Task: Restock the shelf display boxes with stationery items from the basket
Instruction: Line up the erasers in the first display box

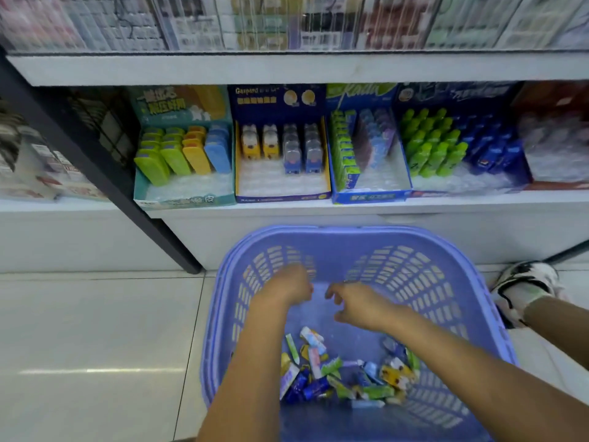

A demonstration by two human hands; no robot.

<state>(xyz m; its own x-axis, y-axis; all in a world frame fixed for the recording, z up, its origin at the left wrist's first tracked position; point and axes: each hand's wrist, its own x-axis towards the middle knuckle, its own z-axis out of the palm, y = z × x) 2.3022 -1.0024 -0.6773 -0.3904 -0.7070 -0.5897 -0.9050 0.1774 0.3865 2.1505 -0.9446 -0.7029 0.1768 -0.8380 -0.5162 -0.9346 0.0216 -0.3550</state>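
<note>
A purple plastic basket point(424, 282) stands on the floor below the shelf. Several small wrapped stationery items point(338, 371) lie heaped in its near part. My left hand point(288, 285) and my right hand point(357, 303) are both inside the basket, above its bare far floor, fingers curled down and apart. Nothing shows in either hand, though the left palm is hidden. On the shelf stand several display boxes: a teal one point(185, 199), a dark blue one point(283, 196), a blue one point(369, 196) and one with green and blue items point(452, 148).
A black upright post point(105, 173) runs down at the left of the boxes. A white shelf lip point(287, 70) juts out above them. A shoe point(522, 288) rests on the tiled floor point(95, 346) right of the basket.
</note>
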